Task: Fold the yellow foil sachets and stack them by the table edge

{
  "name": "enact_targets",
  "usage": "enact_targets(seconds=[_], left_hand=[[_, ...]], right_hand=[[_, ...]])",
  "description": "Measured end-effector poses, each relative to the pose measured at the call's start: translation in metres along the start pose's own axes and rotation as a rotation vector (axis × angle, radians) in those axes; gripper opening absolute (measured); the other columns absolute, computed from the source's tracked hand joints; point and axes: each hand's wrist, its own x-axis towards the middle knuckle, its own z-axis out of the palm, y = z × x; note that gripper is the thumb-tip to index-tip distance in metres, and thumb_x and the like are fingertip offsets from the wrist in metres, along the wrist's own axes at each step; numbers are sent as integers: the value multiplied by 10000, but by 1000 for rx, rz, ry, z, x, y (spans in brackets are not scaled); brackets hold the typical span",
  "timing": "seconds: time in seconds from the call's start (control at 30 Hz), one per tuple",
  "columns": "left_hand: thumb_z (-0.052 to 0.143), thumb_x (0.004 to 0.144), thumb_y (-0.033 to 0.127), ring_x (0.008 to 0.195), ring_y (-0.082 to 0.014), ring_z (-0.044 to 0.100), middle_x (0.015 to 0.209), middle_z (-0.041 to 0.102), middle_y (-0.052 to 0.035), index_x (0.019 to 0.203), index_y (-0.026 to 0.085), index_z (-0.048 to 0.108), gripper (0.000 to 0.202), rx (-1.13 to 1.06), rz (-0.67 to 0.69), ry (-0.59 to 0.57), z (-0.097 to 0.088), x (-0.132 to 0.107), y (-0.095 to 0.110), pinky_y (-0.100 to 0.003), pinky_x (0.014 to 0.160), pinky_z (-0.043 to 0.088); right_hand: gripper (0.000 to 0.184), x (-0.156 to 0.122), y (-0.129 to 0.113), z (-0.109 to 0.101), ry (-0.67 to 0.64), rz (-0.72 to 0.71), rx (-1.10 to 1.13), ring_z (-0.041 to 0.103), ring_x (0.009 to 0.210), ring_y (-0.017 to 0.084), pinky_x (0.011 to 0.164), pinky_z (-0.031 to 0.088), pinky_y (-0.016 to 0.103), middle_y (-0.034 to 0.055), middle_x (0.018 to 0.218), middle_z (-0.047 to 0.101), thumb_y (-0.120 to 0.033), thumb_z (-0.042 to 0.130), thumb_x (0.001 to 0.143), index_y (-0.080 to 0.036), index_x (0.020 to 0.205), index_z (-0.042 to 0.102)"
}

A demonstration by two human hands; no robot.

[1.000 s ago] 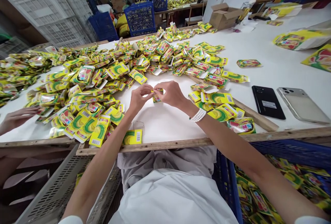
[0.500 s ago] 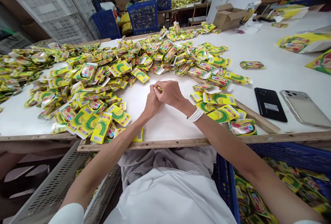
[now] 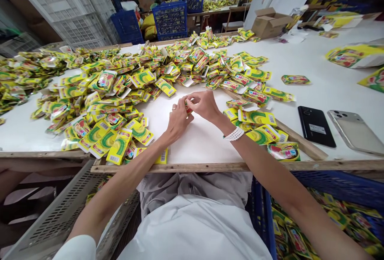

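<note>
Currently: left hand and right hand close together, fingertips narrowly pinched on small red-and-yellow foil sachet, held just above white tabletop. Left of and ahead of hands, heap of yellow-green foil sachets. On right wrist, white beaded bracelet. Well right of right hand, black smartphone, silver smartphone.

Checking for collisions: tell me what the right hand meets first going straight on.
The right hand would meet the small foil packet at its fingertips, which it seems to touch; the left hand lies just beyond.
</note>
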Motion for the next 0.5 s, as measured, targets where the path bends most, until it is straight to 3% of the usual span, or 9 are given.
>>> enact_targets(seconds=[0.23, 0.5], left_hand=[[691, 865, 76, 1153, -345, 599, 1324, 649, -170, 1478, 203, 477, 661, 155, -29, -70, -8, 2, 4, -435, 891, 550], [593, 998, 157, 1346, -365, 537, 1516, 556, -195, 1628, 167, 325, 684, 388, -130, -322, -32, 2, 36, -464, 978, 567]], right_hand=[[264, -4, 5, 0, 7, 2, 33, 779, 932, 257, 815, 557, 310, 81, 891, 828, -236, 660, 968, -131, 848, 870], [223, -3, 7, 0, 47, -34, 58, 795, 866, 271, 760, 582, 317, 84, 914, 843, -230, 708, 931, -141, 874, 904]])
